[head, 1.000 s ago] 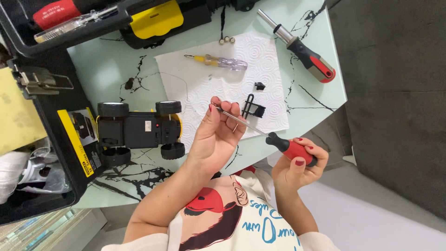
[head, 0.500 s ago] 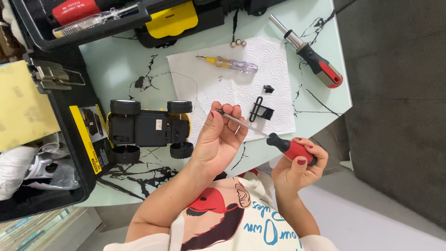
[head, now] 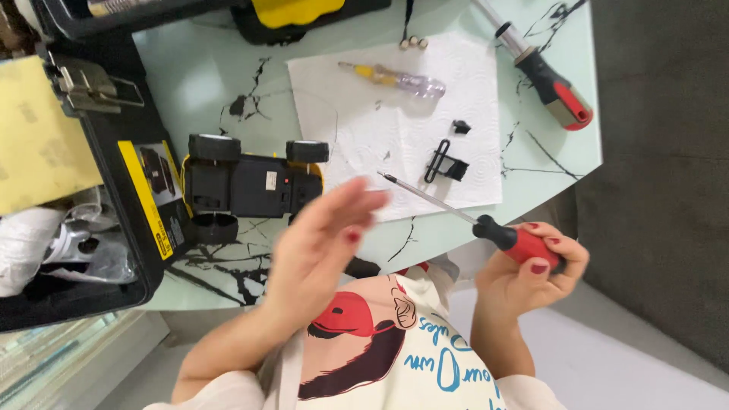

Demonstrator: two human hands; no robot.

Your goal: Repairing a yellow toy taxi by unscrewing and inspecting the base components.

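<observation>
Above the worktop (head: 228, 83), right hand (head: 531, 266) gripped a red screwdriver (head: 486, 226), tip over the paper towel (head: 395, 129); left hand (head: 323, 243) open, empty, blurred beside the toy car (head: 250, 186). Mid-disassembly, probably; next move needs the tip seated.

I see a red-and-black-handled screwdriver (head: 486, 226), thin steel shaft, handle wrapped in the right-hand fingers (head: 541, 267). It lies tilted, tip pointing up-left, ending just above the blurred left fingertips (head: 364, 203), not touching them.
</observation>
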